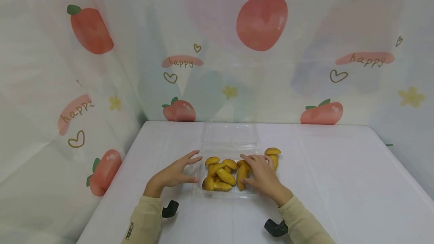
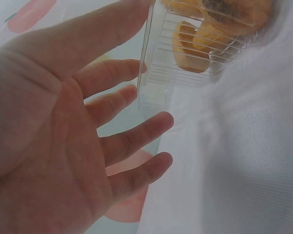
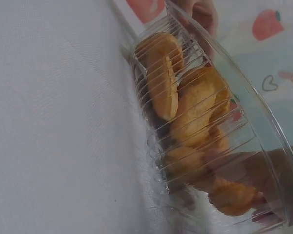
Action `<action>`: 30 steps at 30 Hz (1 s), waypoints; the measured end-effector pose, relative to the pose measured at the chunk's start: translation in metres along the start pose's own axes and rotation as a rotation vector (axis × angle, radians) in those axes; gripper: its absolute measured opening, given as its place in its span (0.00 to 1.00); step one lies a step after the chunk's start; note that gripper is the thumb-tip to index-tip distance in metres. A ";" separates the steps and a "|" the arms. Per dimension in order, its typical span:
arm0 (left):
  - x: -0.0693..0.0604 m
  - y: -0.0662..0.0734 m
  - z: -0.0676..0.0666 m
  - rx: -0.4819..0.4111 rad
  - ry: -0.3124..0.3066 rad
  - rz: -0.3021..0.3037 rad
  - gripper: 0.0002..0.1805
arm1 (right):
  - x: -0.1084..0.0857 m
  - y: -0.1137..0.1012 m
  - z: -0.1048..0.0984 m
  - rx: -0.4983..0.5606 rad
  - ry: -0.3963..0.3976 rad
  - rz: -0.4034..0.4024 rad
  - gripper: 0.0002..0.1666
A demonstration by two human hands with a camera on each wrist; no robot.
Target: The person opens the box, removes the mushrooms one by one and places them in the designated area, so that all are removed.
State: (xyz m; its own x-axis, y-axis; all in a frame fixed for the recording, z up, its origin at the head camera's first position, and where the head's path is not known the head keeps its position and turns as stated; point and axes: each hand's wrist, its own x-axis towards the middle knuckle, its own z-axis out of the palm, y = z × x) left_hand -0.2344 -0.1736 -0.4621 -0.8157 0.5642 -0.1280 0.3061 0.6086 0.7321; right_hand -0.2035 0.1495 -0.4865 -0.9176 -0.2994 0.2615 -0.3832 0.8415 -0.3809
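Observation:
A clear plastic clamshell box (image 1: 234,195) lies on the table with its lid (image 1: 230,135) folded back. Several yellow-brown mushrooms (image 1: 225,176) are heaped in its left and middle part. Inside the box at the right, my right hand (image 1: 265,175) pinches a mushroom (image 1: 242,180) between thumb and fingers; in the right wrist view the hold shows only through the ribbed wall. My left hand (image 1: 173,171) is at the box's left side, fingers spread, thumb by the rim. Just beyond the right hand lies another mushroom (image 1: 272,153), outside the box and partly hidden.
A white cloth covers the table (image 1: 332,183). Black curved pieces (image 1: 170,209) show by both forearms. A printed curtain (image 1: 217,29) with peaches, hearts and lettering hangs behind the table and along its left side.

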 end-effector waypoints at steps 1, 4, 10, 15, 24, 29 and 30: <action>0.000 0.000 0.000 0.002 0.001 0.002 0.42 | 0.001 0.000 0.001 0.008 0.000 0.005 0.45; -0.001 0.000 -0.001 0.006 0.000 0.006 0.42 | 0.002 0.001 0.002 0.013 0.008 0.012 0.41; -0.002 0.001 -0.001 0.000 -0.002 0.008 0.42 | 0.001 0.001 0.003 0.061 0.041 0.019 0.35; -0.002 0.002 -0.001 -0.003 -0.005 0.030 0.42 | 0.002 0.000 0.000 0.119 0.042 0.033 0.34; -0.001 0.001 -0.001 0.003 -0.001 0.018 0.42 | 0.002 0.000 -0.002 0.158 0.043 0.031 0.31; -0.001 0.001 -0.001 0.014 -0.007 0.013 0.42 | 0.000 0.000 -0.003 0.162 0.054 0.015 0.31; -0.001 0.001 -0.001 0.016 -0.008 0.014 0.42 | 0.000 -0.001 -0.004 0.165 0.051 0.016 0.31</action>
State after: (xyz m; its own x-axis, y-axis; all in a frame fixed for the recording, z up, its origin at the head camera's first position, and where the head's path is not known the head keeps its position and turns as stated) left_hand -0.2339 -0.1743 -0.4601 -0.8075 0.5768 -0.1232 0.3250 0.6095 0.7231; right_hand -0.2029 0.1505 -0.4829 -0.9190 -0.2597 0.2966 -0.3841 0.7594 -0.5251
